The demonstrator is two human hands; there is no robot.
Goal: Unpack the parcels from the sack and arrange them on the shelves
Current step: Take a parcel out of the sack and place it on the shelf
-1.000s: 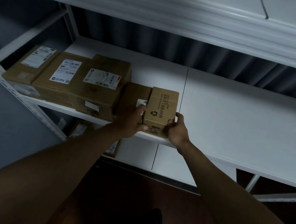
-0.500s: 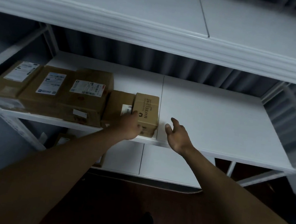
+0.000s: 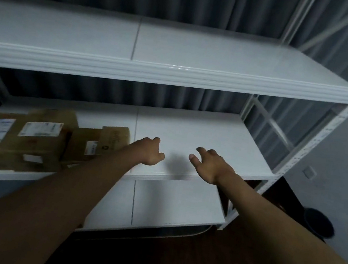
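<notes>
Several brown cardboard parcels stand in a row on the left of the middle white shelf point(image 3: 201, 136). The rightmost is a small printed box point(image 3: 114, 138), next to a flatter box point(image 3: 83, 143) and a large labelled box point(image 3: 32, 133). My left hand point(image 3: 150, 151) hovers just right of the small box, fingers loosely curled, holding nothing. My right hand point(image 3: 206, 162) floats over the shelf's front edge, fingers relaxed and spread, empty. The sack is not in view.
An upper white shelf point(image 3: 180, 51) spans the frame and a lower shelf point(image 3: 176, 202) sits beneath. White uprights point(image 3: 316, 141) bound the rack on the right. A dark round bin point(image 3: 318, 223) stands on the dark floor at right. Grey curtain behind.
Both hands let go of the small printed box, which stays on the shelf. The hands moved right, away from it, and the view swung rightward and up.
</notes>
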